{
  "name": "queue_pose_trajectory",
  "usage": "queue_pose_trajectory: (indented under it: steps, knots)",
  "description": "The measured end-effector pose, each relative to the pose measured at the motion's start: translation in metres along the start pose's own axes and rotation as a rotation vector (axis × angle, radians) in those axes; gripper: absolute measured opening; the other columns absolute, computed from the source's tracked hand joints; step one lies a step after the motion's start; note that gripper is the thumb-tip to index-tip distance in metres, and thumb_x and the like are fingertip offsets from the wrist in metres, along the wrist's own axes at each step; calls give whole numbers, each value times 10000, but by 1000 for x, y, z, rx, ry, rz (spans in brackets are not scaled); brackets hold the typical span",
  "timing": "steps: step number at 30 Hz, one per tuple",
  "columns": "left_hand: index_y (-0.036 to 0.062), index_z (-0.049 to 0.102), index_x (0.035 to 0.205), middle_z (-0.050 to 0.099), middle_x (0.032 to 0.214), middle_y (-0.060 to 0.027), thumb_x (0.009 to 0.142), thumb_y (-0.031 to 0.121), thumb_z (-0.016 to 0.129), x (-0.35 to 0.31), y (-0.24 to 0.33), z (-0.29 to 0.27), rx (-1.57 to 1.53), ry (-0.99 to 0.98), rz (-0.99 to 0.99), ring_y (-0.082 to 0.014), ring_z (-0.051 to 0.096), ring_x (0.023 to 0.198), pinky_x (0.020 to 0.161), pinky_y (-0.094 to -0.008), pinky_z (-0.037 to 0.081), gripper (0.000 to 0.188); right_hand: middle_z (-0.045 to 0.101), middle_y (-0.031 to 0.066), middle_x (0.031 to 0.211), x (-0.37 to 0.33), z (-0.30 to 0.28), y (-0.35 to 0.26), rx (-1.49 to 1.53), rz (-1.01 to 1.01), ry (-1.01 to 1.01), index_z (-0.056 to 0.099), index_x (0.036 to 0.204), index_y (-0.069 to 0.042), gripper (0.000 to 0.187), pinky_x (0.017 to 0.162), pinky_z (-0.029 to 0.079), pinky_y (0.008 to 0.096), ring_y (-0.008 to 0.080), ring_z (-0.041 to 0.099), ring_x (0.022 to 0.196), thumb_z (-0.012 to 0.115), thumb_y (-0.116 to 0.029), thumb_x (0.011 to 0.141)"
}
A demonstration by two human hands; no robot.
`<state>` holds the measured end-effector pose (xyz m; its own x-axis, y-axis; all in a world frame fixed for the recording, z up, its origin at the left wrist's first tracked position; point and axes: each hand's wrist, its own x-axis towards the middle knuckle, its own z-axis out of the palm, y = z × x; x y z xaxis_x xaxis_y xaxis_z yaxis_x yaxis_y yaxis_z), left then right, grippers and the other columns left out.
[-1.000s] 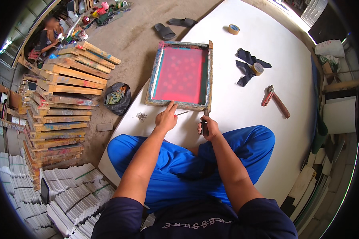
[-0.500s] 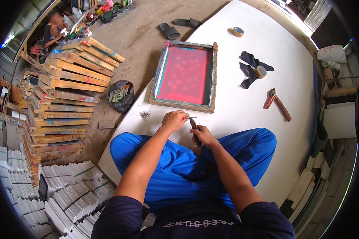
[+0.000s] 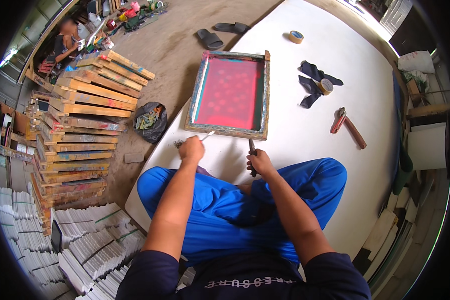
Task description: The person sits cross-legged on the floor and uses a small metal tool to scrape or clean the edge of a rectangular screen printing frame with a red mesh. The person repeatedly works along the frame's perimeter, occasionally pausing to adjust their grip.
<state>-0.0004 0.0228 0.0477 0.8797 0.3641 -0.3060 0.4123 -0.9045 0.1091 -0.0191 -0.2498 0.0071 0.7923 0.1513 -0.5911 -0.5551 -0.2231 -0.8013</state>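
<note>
My left hand point(image 3: 191, 149) is closed around a thin tool with a pale, flat tip point(image 3: 211, 133); the tip lies by the near edge of the screen-printing frame point(image 3: 225, 131), and I cannot tell if it touches. The frame is paint-stained wood around a pink mesh point(image 3: 230, 95), lying flat on the white board. Just below its near right corner, my right hand point(image 3: 260, 162) grips a pair of dark pliers point(image 3: 252, 146), jaws pointing away from me. Beside my left hand lies a little pile of small dark bits point(image 3: 178, 143), partly hidden by it.
On the white board point(image 3: 355, 180) lie a hammer point(image 3: 355, 132), a red-handled tool point(image 3: 339, 121), dark cloth strips point(image 3: 311, 90) and tape rolls point(image 3: 296, 37). To the left stand stacked wooden frames point(image 3: 85, 135), a black bag point(image 3: 150, 121) and bundled white sheets point(image 3: 95, 240). A person point(image 3: 67, 40) sits far left.
My left hand has moved left and toward me with the thin tool, away from the pliers' jaws. My right hand, with the pliers, has shifted slightly right.
</note>
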Motion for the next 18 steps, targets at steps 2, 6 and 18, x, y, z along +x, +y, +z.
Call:
queue_pose_trajectory:
  steps: [2,6,18]
  knots:
    - [91,755,1071,744,1097,-182,931,261,637,7,-23,-5,-9,-16,-119,-372,725,1028,861,-484,589,250,668,174,844,3,-14,1,-51,28,71,606,1085,101,313,603,588,388,257,693,682,630,-157,910]
    - [85,753,1054,744,1073,-192,908,347,703,10,-34,-9,-88,23,-187,-378,723,1014,854,-478,588,304,660,173,786,5,-31,-4,-172,35,154,599,982,90,275,579,565,394,257,685,638,626,-174,913]
    - [186,547,1425,435,1581,-18,890,256,696,-10,44,25,-37,93,545,-322,730,936,800,-464,589,560,686,201,784,21,-38,-1,-203,54,162,599,1017,117,333,571,554,430,288,700,645,578,-201,923]
